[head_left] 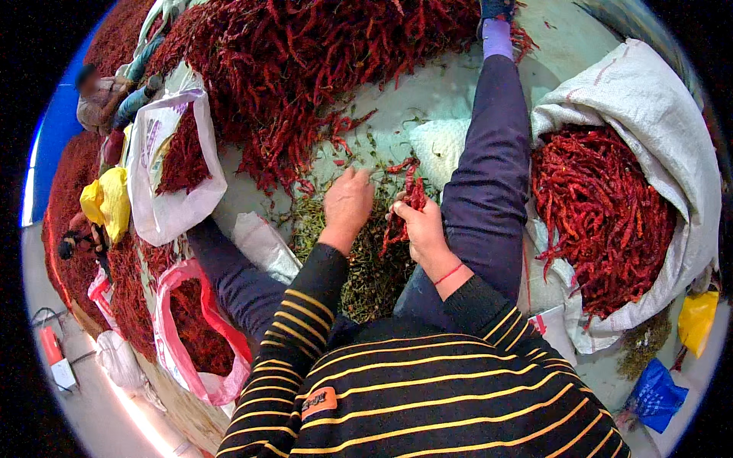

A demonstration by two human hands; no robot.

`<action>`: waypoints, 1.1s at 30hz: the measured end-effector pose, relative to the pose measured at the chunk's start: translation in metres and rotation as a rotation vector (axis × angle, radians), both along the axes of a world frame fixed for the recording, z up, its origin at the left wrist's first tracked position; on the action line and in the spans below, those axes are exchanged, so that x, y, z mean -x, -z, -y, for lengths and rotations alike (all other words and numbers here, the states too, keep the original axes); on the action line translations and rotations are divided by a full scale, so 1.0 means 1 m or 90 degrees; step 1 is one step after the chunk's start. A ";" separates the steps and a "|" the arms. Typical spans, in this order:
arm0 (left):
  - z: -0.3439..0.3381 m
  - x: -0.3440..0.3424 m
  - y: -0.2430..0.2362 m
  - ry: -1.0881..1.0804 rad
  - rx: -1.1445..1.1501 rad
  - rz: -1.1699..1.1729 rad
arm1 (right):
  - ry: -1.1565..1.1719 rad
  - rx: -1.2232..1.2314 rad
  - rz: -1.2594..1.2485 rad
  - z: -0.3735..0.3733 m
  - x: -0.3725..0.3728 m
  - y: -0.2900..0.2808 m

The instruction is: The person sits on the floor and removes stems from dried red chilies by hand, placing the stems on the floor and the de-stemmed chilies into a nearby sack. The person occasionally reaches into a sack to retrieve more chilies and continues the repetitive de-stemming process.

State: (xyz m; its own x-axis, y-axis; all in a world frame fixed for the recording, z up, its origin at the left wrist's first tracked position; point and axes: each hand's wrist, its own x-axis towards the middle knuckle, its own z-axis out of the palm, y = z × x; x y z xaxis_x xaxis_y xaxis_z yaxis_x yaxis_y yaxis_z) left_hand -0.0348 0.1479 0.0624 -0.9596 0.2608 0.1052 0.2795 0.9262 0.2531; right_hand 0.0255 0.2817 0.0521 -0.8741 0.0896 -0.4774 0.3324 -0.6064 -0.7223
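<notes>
Wrinkled dried red chillies clasped in right hand; left hand alongside, half-curled, contents unclear; green-brown stalks beneath.

A pale, greenish-grey floor is stretching out beyond the left hand and the right hand, taking on a whitish sheen farther off to the right. Well to the left of the left hand, a bright blue surface is curving along the rim, whether wall or sheet being unclear, and a white glare is shining at its outer edge. Below that, far left of the same hand, a streak of light is slanting across greyer ground.
</notes>
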 end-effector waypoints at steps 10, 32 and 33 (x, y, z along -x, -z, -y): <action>-0.022 0.029 0.039 -0.065 -0.269 0.113 | 0.091 0.007 0.004 -0.003 0.001 0.006; 0.015 -0.073 -0.054 0.056 -0.389 0.314 | -0.095 -0.007 -0.022 0.009 -0.001 0.002; 0.006 -0.082 -0.060 0.103 -0.470 0.329 | -0.063 0.016 0.003 0.003 0.003 0.009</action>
